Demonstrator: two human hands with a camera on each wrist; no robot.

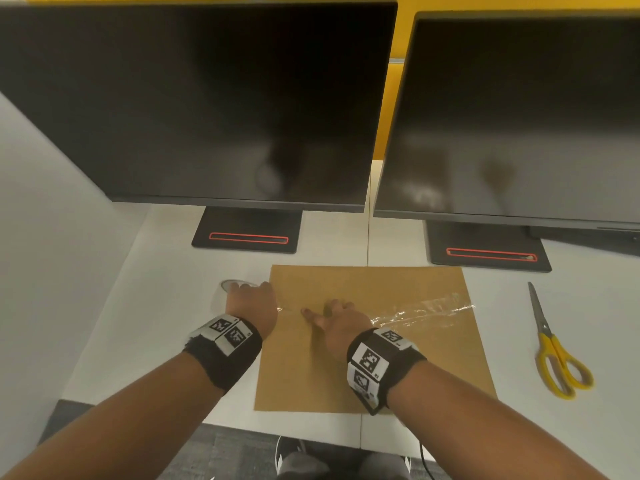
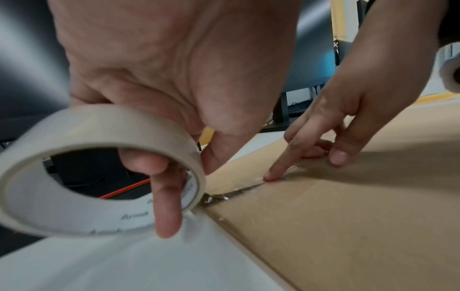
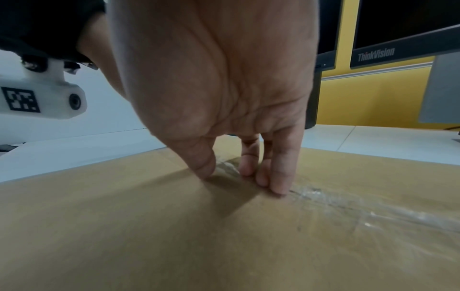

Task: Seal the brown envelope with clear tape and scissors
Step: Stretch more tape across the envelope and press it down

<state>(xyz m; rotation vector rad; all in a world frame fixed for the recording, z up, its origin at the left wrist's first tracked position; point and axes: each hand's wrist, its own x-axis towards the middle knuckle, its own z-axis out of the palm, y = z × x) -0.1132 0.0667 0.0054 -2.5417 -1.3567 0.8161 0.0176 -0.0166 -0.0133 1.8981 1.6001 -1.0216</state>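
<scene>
A brown envelope (image 1: pixel 374 362) lies flat on the white desk (image 1: pixel 156 271). My left hand (image 1: pixel 251 303) grips the roll of clear tape (image 2: pixel 99 171) just off the envelope's left edge, one finger through its core. A wrinkled strip of clear tape (image 1: pixel 422 311) runs from the roll across the envelope to its right edge. My right hand (image 1: pixel 332 318) rests on the envelope's middle, straight fingertips (image 3: pixel 278 189) pressing the strip down. Yellow-handled scissors (image 1: pixel 554 348) lie on the desk to the right, untouched.
Two dark monitors (image 1: pixel 207 105) stand behind the envelope, their black bases (image 1: pixel 247 230) close to its far edge. A yellow partition (image 1: pixel 401 36) rises at the back. The desk's front edge (image 1: pixel 311 431) runs just below the envelope.
</scene>
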